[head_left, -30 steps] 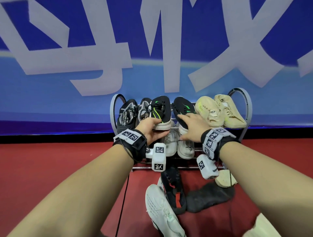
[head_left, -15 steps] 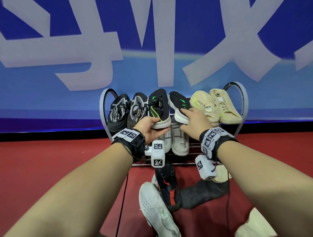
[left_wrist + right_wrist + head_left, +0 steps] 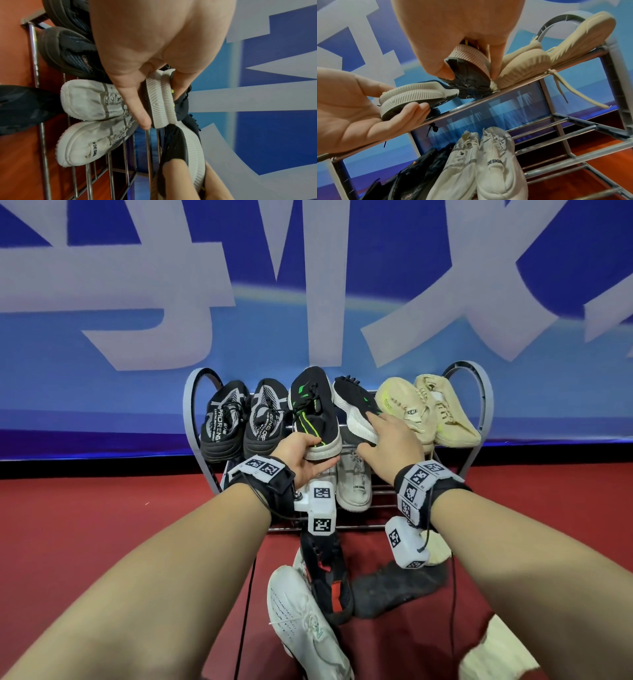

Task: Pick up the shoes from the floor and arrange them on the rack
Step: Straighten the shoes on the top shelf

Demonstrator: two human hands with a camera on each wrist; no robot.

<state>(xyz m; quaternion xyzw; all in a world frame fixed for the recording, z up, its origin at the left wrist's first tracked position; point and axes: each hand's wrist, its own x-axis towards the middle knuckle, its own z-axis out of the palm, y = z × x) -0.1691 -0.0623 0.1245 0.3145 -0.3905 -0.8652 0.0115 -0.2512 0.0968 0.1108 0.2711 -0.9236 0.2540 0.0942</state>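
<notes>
- A blue banner with large pale characters (image 3: 171, 302) fills the wall behind, above a red floor (image 3: 85, 525).
- A grey metal two-tier shoe rack with curved end frames (image 3: 486, 405) stands against the banner.
- On its top shelf, from the left: a pair of black mesh trainers with white lettering (image 3: 239, 419), the two black knit trainers with green stripes and ribbed white soles, then a pair of cream knit trainers (image 3: 428, 412).
- On the lower shelf sit a pair of white lace-up trainers (image 3: 354, 484), heels outward; dark shoes beside them show only in the right wrist view.
- On the floor in front lie a white perforated trainer (image 3: 301, 621), a black trainer with red trim (image 3: 325, 570) and a dark grey shoe (image 3: 394, 590), close together.
- The left black-and-green trainer (image 3: 313, 412) lies toe toward the banner, its heel over the shelf's front rail; the left hand (image 3: 301, 457) cups that heel, thumb on the upper, fingers (image 3: 412, 112) curled under the sole.
- The right black-and-green trainer (image 3: 356, 409) is tilted onto its side, sole turned leftward, its heel just beside the cream pair; the right hand (image 3: 387, 446) pinches that heel, thumb (image 3: 440, 70) on the dark tread, fingers over the upper.
</notes>
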